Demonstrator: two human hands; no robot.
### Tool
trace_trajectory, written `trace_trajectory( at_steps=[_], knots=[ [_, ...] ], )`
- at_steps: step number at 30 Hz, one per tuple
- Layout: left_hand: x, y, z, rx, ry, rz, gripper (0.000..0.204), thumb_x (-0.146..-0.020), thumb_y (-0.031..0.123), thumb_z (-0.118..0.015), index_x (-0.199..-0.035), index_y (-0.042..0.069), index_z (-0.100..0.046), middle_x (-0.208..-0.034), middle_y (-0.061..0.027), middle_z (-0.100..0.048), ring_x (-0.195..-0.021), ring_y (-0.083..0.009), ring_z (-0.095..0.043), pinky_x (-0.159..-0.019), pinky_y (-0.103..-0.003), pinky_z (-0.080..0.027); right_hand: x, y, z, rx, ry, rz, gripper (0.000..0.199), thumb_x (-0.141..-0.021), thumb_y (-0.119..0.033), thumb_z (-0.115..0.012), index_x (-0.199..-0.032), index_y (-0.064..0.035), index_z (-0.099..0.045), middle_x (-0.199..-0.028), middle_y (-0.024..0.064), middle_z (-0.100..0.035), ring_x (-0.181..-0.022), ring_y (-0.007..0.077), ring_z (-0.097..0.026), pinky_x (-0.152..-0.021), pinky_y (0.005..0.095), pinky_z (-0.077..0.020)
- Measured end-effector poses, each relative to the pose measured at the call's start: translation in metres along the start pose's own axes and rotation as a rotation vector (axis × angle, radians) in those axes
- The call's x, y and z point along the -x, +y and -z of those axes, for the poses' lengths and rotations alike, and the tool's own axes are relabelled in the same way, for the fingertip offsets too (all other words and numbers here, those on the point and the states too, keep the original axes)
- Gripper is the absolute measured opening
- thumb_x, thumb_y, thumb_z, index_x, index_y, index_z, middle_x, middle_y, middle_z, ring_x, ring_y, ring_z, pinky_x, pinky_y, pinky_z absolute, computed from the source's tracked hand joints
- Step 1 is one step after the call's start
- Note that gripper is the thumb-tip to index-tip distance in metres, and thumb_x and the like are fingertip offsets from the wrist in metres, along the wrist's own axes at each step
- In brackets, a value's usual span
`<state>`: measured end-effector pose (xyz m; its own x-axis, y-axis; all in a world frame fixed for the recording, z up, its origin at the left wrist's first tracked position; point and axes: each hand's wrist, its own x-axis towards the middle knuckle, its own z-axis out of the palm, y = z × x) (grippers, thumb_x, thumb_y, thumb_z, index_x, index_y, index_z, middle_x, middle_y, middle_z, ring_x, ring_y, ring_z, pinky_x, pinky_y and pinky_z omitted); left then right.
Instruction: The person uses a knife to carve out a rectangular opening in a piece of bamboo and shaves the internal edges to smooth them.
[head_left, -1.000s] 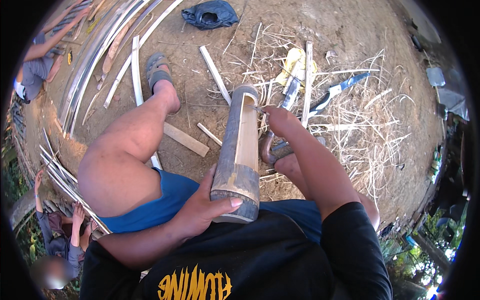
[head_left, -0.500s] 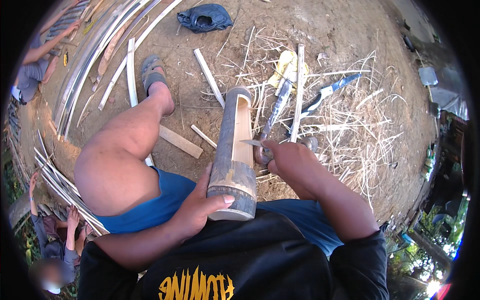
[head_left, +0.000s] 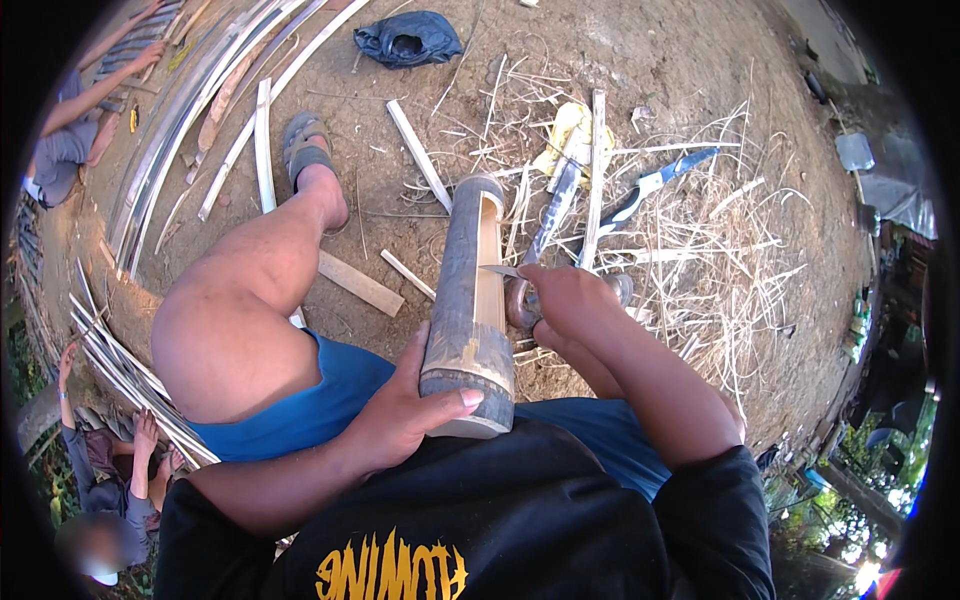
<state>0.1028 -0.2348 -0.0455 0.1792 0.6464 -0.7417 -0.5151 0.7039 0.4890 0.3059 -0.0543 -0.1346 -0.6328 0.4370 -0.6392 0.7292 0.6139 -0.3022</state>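
on the dirt ground [head_left: 420, 90], a person sits with a thick bamboo section [head_left: 468, 300] slanting up from the lap, near end propped against the black shirt, far end pointing away over the shavings. left hand [head_left: 400, 420] is wrapped around the near end from the left, thumb lying across the cut rim, fingers curled underneath and out of sight. right hand [head_left: 565, 300] is closed in a fist on a knife handle, and the blade [head_left: 503, 271] meets the pale, stripped right edge of the bamboo about halfway along. the handle itself is swallowed by the fist, hard to make out.

containers now: the bamboo's far end looks like an open tube, but its inside cannot be seen from here. a dark bundle, maybe a bag [head_left: 408, 38], lies crumpled at the top, contents not visible.

just beyond the right hand, a long knife [head_left: 552, 212] and a blue-handled tool [head_left: 650, 185] lie among pale strips and straw-like shavings [head_left: 700, 260]. a yellow object [head_left: 565, 135] sits under the strips, half covered, kind unclear. a flat slat [head_left: 360, 283] lies beside the bare left knee, and the left foot wears a sandal [head_left: 305, 145] near long split poles [head_left: 230, 110].

at the left rim, another person's arm [head_left: 100, 90] reaches in, and a second person crouches low-left by a bundle of strips [head_left: 120, 370], both cut off by the frame.
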Motion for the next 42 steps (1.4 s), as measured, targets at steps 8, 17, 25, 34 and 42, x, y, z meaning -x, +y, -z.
trace_trajectory(
  at_steps=[8, 17, 25, 34, 42],
  knots=[
    [0.0, 0.003, -0.004, -0.011, -0.016, 0.025, 0.106, -0.092, 0.025, -0.073, -0.164, 0.0, 0.001, -0.153, -0.0203, -0.04, -0.138, -0.0254, -0.045, -0.113, -0.038, -0.039, -0.028, 0.003, -0.008, -0.001, -0.118, -0.128, 0.079, -0.065, 0.004, -0.08, -0.138, -0.0126, -0.055, -0.111, 0.0167, -0.071, -0.107, 0.0352, -0.071, -0.084, 0.0434, -0.0604],
    [0.001, 0.006, -0.002, -0.016, 0.009, 0.029, 0.11, -0.092, 0.023, -0.076, -0.161, -0.006, 0.005, -0.149, -0.0244, -0.043, -0.135, -0.0273, -0.049, -0.113, -0.038, -0.041, -0.059, 0.009, -0.006, -0.032, -0.174, -0.157, 0.051, -0.096, -0.006, -0.049, -0.144, -0.018, -0.056, -0.118, 0.0202, -0.072, -0.108, 0.0365, -0.071, -0.092, 0.0481, -0.0569],
    [0.0, 0.008, 0.003, -0.039, -0.001, 0.065, 0.115, -0.092, 0.025, -0.077, -0.159, -0.008, 0.011, -0.151, -0.0255, -0.041, -0.138, -0.0272, -0.047, -0.115, -0.037, -0.037, -0.104, 0.031, -0.032, -0.006, -0.131, -0.22, 0.044, -0.099, -0.012, -0.048, -0.141, -0.0212, -0.059, -0.122, 0.0177, -0.071, -0.111, 0.0354, -0.071, -0.088, 0.0494, -0.0594],
    [-0.003, 0.006, 0.003, -0.008, -0.008, 0.016, 0.118, -0.091, 0.029, -0.078, -0.159, -0.008, 0.01, -0.152, -0.0252, -0.04, -0.139, -0.0279, -0.046, -0.116, -0.038, -0.037, -0.113, 0.033, -0.033, 0.001, -0.124, -0.234, 0.042, -0.1, -0.014, -0.048, -0.14, -0.0202, -0.059, -0.121, 0.017, -0.071, -0.112, 0.0346, -0.071, -0.088, 0.0473, -0.0596],
    [0.002, 0.001, 0.006, 0.059, -0.043, -0.038, 0.113, -0.092, 0.026, -0.075, -0.16, -0.007, 0.01, -0.154, -0.0247, -0.037, -0.14, -0.0278, -0.044, -0.116, -0.039, -0.036, -0.013, 0.002, 0.013, 0.059, -0.092, 0.028, 0.035, -0.1, -0.021, -0.051, -0.132, -0.0084, -0.06, -0.103, 0.0184, -0.073, -0.098, 0.0358, -0.073, -0.085, 0.0488, -0.0578]
  ],
)
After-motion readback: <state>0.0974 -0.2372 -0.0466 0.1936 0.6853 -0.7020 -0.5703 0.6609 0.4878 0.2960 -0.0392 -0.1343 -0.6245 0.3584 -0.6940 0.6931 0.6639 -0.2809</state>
